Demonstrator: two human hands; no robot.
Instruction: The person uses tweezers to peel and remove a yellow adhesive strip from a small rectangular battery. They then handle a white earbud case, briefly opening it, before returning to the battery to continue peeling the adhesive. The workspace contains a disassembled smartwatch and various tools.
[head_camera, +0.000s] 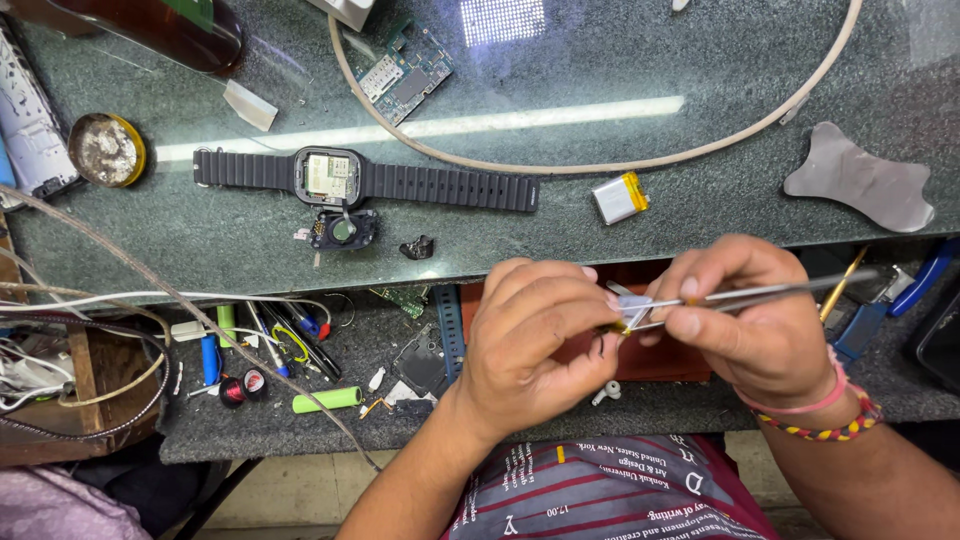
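My left hand (535, 335) pinches a tiny part with a yellowish edge (612, 326) between thumb and fingers, just below the glass worktop's front edge. My right hand (755, 320) grips metal tweezers (745, 294) whose tips meet that small part. An opened smartwatch (330, 177) with a dark ribbed strap lies flat on the worktop to the upper left. Its detached back module (343, 230) rests right below it, and a small black piece (417, 247) sits beside that.
A small silver battery with yellow tape (620, 197), a circuit board (405, 70), a round tin (107, 150), a thin metal pry sheet (860, 182) and a pale looped cord (600, 165) lie on the worktop. The lower shelf holds cables, pens and a green cylinder (326, 400).
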